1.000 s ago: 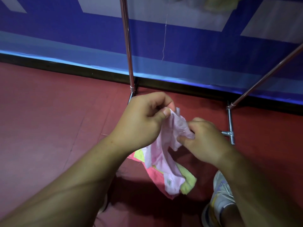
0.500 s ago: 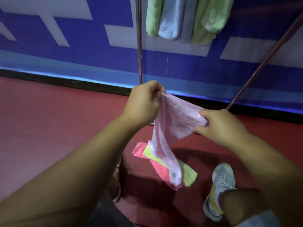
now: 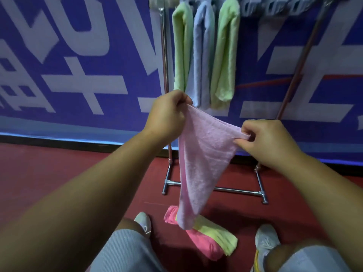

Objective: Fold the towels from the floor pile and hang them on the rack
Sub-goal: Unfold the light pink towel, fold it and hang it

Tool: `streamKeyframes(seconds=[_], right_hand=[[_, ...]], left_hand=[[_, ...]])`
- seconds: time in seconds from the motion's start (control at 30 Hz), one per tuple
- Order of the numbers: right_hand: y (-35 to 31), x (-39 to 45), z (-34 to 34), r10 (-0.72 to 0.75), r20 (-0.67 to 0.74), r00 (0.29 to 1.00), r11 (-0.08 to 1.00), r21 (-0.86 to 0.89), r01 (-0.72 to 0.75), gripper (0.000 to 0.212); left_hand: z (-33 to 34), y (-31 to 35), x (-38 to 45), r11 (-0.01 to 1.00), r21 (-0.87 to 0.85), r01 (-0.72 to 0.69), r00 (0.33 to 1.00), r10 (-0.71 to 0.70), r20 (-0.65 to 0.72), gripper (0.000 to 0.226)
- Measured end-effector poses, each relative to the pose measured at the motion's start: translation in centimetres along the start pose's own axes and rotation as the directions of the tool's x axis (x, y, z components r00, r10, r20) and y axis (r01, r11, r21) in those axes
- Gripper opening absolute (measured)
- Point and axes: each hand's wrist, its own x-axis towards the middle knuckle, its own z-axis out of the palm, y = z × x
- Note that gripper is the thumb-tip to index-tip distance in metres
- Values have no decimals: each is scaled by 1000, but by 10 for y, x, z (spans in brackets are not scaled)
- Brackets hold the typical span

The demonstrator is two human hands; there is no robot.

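A pale pink towel [image 3: 202, 160] hangs in front of me, stretched along its top edge. My left hand [image 3: 169, 112] pinches its upper left corner. My right hand [image 3: 263, 140] pinches the upper right corner, a little lower. The towel's bottom end dangles just above the floor pile, where a hot pink towel [image 3: 204, 244] and a yellow-green towel [image 3: 218, 234] lie together. Behind stands the metal rack [image 3: 166, 75], with three folded towels hung from its top: a green towel [image 3: 182, 46], a light blue towel [image 3: 202, 55] and another green towel [image 3: 225, 52].
The rack's base bar [image 3: 235, 191] lies on the red floor between its two feet. A blue banner wall [image 3: 78, 65] runs behind it. My shoes [image 3: 143, 222] [image 3: 265, 240] and knees flank the floor pile. Grey clips [image 3: 275, 6] hang unused along the rack's top right.
I have stood up and lifted the pink towel off the pile, and my hands have moved apart, spreading its top edge. The view has tilted up, bringing the hung towels into sight.
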Motion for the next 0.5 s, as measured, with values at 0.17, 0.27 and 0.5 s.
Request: streamKeyframes(seconds=[0.17,0.27,0.5], right_hand=[[-8,14,-22,137,-39,990,944,307,-119,19],[-7,24,-32,200,-12,980,865,471,-171,14],[-35,39,-45,256,-89,963,855,486,-182,23]], left_hand=[[-23,7,8,994,82,-69,996,64,59,42],[-32,10,11,983,179,-45,992,23,122,46],[-27,24,21,964,251,83,973,-133,190,43]])
